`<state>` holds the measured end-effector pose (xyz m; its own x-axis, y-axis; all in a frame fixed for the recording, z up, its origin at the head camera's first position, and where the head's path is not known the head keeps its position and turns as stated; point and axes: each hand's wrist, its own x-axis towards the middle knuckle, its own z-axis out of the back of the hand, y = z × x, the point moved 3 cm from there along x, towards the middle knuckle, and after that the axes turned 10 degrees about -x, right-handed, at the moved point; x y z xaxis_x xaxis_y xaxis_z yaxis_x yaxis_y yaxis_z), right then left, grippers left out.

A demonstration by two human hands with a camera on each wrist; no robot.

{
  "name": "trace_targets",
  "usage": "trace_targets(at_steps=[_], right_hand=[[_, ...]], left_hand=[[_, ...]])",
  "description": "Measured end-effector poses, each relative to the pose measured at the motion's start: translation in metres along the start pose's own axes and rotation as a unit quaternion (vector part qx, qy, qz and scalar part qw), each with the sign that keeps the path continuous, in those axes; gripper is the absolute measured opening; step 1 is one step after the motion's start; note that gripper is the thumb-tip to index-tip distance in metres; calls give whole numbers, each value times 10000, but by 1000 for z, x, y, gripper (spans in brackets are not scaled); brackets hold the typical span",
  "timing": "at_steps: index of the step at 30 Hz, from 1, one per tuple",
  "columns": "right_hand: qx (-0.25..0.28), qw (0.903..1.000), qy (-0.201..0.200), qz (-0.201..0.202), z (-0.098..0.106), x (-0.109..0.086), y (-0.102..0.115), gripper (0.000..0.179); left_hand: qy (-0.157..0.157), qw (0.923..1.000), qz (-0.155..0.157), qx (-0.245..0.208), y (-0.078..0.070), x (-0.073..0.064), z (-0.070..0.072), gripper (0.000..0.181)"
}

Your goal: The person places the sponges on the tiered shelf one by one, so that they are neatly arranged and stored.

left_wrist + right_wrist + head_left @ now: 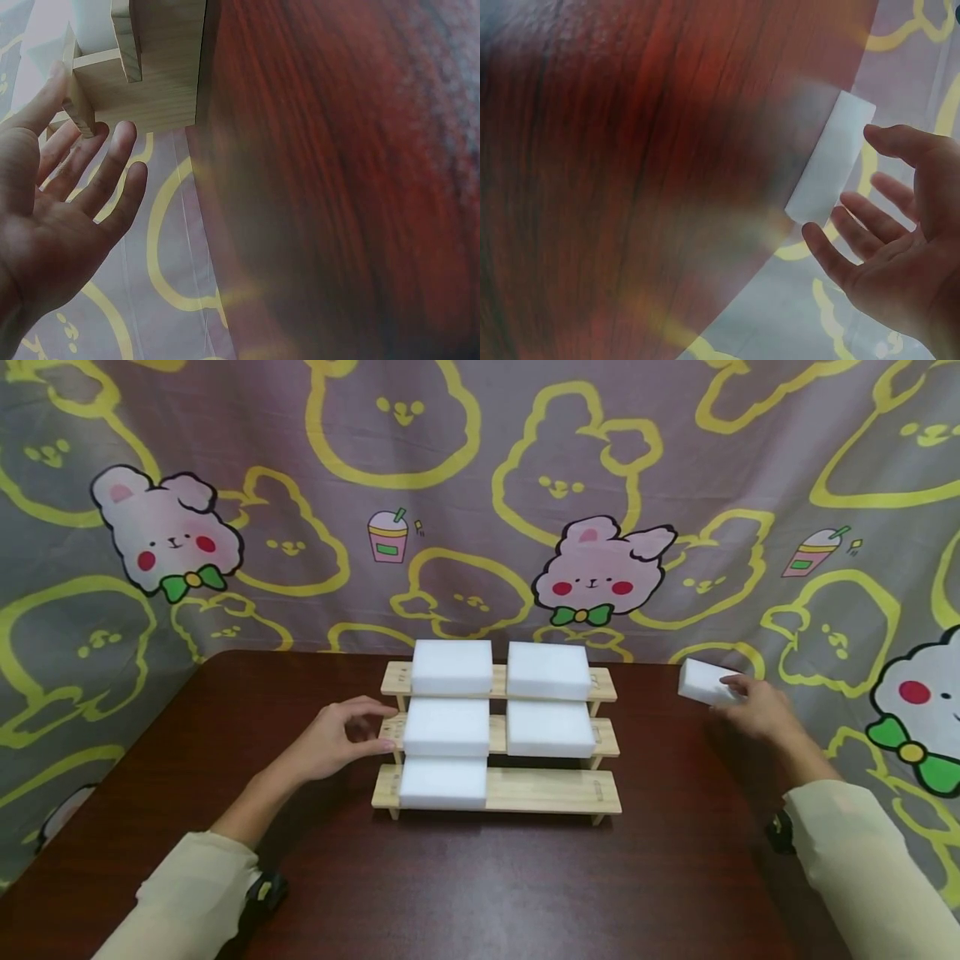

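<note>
A three-tier wooden stand (pixel 555 792) holds white foam-like blocks: two on the top tier, two on the middle tier and one block (pixel 442 783) at the left of the bottom tier. My left hand (pixel 341 735) pinches the left end of the middle tier, thumb at the front and fingers behind; the left wrist view shows the thumb at the edge of the wooden board (pixel 79 101). Far to the right, my right hand (pixel 757 706) reaches over another white block (pixel 701 681). In the right wrist view its fingers spread loosely along that block (pixel 829 157).
The dark reddish-brown table (pixel 525 893) carries the stand near its back middle. A patterned curtain (pixel 450 485) with rabbit and drink pictures hangs behind the table and along both sides. The single block at the right sits near the table's back edge.
</note>
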<state>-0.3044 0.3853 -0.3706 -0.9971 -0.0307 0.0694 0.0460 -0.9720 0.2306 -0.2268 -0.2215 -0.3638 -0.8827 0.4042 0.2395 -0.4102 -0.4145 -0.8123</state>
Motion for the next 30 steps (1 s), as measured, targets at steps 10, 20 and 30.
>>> trace_targets(at_steps=[10, 20, 30], right_hand=[[-87, 9998, 128, 154, 1, -3, 9, 53], [25, 9993, 285, 238, 4, -9, 27, 56], [-244, 9996, 55, 155, 4, -6, 20, 60]], left_hand=[[20, 10000, -62, 8, 1, 0, 0, 40], [17, 9999, -47, -98, 1, 0, 1, 40], [7, 9999, -67, -104, 2, -1, 1, 40]])
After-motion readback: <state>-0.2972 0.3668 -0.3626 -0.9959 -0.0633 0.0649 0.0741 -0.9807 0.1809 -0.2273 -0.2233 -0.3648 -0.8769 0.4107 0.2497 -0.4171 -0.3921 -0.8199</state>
